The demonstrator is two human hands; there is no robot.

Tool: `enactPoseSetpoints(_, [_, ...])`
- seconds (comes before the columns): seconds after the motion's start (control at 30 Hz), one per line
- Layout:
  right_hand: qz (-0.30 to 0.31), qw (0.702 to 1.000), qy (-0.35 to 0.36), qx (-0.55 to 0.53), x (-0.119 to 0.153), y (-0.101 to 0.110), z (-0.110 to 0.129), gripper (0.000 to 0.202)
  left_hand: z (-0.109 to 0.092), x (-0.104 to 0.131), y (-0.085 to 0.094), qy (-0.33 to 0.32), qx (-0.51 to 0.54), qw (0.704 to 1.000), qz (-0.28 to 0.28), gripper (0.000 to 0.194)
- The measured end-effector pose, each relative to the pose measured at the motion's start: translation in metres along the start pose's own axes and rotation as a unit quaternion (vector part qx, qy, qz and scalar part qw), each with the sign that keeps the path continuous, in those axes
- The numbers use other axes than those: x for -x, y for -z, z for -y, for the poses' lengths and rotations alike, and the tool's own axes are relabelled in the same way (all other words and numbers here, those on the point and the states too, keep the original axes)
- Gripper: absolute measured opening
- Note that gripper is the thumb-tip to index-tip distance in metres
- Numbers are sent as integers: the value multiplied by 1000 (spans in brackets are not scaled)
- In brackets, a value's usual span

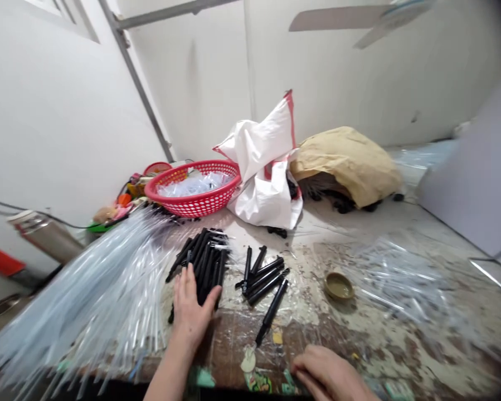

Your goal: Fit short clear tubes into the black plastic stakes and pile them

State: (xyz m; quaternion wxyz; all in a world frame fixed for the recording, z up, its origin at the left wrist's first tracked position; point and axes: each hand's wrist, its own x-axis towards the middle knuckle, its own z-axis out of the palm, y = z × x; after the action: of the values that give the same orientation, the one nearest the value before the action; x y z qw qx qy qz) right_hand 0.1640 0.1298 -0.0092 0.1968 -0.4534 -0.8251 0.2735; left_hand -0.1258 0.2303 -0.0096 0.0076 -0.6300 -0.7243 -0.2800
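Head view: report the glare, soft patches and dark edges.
Head view: glare streaks the clear plastic tubes at left; head view: small highlights mark the black rods; head view: the clear plastic pieces at right look soft; head view: the upper right corner is dark.

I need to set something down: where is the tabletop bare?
The tabletop looks mostly bare between the smaller group of black cylinders and the brown bowl, beyond the right hand. Crowded: left, long clear tubes and the larger black pile by the left hand; right of the bowl, loose clear tubes; at the back, red basket and white sack.
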Motion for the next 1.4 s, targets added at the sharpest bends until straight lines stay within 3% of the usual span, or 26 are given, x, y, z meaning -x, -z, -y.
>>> enactPoseSetpoints(0.07, [3, 1000, -4, -7, -1, 0, 0, 22, -19, 5, -7, -19, -70, 996, 47, 77])
enactPoseSetpoints(0.13, [-1, 1000, -7, -14, -1, 1, -1, 22, -31, 4, -14, -12, -123, 990, 75, 65])
enactPoseSetpoints(0.2, [-4, 1000, -6, -23, 0, 2, -1, 23, -34, -6, -20, 9, -158, 984, 84, 54])
enactPoseSetpoints(0.33, [-2, 999, 0, -34, 0, 1, -4, 23, -32, -27, -22, 40, -188, 975, 114, 53])
enactPoseSetpoints(0.43, [-1, 999, -1, -35, 0, 0, -6, 23, -37, -31, -19, 36, -188, 978, 77, 55])
enactPoseSetpoints(0.53, [-3, 999, -1, -33, 0, 2, -6, 23, -55, -27, -19, -44, -138, 989, 16, 51])
enactPoseSetpoints(0.63, [-1, 1000, 3, -30, 0, 2, -7, 23, -81, -25, -27, -109, -91, 989, 50, 40])
enactPoseSetpoints(0.73, [10, 1000, 1, -24, -1, -3, -12, 22, -101, -30, -41, -97, -98, 987, 85, 33])
enactPoseSetpoints(0.93, [10, 999, -4, -43, 2, -9, -24, 22, -109, -44, -54, -82, -105, 983, 128, 23])
enactPoseSetpoints(1.1, [-42, 994, -29, -98, 10, 22, -17, 23, -113, -51, -38, -86, -63, 990, 97, 33])
enactPoseSetpoints(1.17, [-69, 990, -47, -115, 15, 43, -18, 23, -112, -48, -30, -86, 5, 994, 61, 36])
enactPoseSetpoints(1.2, [-84, 987, -63, -124, 17, 55, -21, 23, -112, -44, -26, -78, 92, 992, 34, 37])
enactPoseSetpoints(1.27, [-115, 977, -116, -135, 21, 80, -33, 23, -112, -28, -21, -28, 265, 963, 38, 44])
enactPoseSetpoints(1.4, [-177, 954, -239, -41, 17, 126, -82, 27, -126, 26, -20, 112, 488, 849, 169, 59])
